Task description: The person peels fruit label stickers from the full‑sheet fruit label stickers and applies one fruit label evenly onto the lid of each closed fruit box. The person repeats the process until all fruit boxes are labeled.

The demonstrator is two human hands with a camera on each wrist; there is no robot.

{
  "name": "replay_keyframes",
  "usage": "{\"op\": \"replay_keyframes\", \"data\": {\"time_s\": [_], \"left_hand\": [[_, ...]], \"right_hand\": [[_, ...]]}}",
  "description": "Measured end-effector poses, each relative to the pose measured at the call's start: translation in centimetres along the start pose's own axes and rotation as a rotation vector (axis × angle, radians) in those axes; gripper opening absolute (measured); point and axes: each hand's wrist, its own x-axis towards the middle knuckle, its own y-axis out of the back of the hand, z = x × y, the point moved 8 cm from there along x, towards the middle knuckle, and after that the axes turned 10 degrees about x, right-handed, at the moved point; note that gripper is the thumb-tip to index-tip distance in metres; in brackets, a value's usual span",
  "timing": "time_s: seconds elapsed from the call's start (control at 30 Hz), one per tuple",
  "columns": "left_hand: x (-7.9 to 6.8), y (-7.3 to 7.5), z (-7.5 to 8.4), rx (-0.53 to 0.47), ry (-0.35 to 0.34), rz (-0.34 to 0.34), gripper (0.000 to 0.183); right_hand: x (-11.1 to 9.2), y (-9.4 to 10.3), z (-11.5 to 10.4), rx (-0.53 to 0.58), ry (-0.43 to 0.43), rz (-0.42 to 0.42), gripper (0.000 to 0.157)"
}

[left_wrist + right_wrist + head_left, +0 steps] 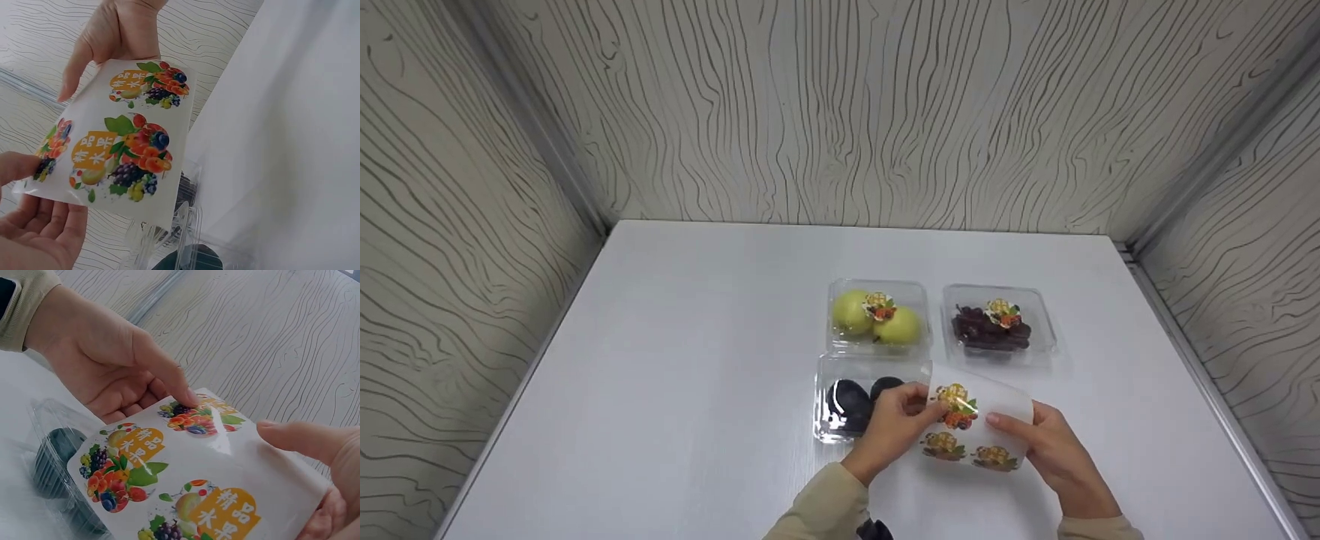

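Observation:
A white sheet of fruit stickers (971, 442) is held between both hands over the front right of the table. My left hand (891, 426) pinches its left edge, the thumb lying on the upper left sticker (194, 417). At the opposite edge my right hand (1061, 454) grips the sheet, its thumb over a blank white patch. Colourful fruit pictures with an orange label show on each sticker. Just behind the left hand is a clear plastic box (825, 371) with large dark oval fruits (851, 405); hand and sheet cover its right part.
Behind, a clear box (915, 289) holds yellow-green round fruits (851, 311) and bears a fruit sticker (879, 306). To its right, another stickered box (1039, 307) contains dark grapes (986, 330). The white table (675, 360) is walled by wood-patterned panels (840, 112).

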Motion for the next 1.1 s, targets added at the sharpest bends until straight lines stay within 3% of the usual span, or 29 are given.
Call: {"op": "replay_keyframes", "data": {"time_s": [0.2, 0.33, 0.47, 1.1], "left_hand": [[-0.2, 0.8, 0.5, 0.096, -0.078, 0.121, 0.025], [-0.6, 1.5, 1.2, 0.189, -0.196, 0.228, 0.021], [-1.0, 1.5, 2.0, 0.260, -0.275, 0.257, 0.014], [-0.8, 1.6, 1.8, 0.263, -0.274, 0.273, 0.012]], "right_hand": [[0.0, 0.3, 0.0, 0.019, -0.002, 0.087, 0.034], [-0.1, 0.7, -0.2, 0.011, 0.002, 0.149, 0.037], [-0.1, 0.8, -0.3, 0.007, -0.004, 0.162, 0.041], [-0.2, -0.3, -0.5, 0.017, 0.021, 0.073, 0.051]]}}
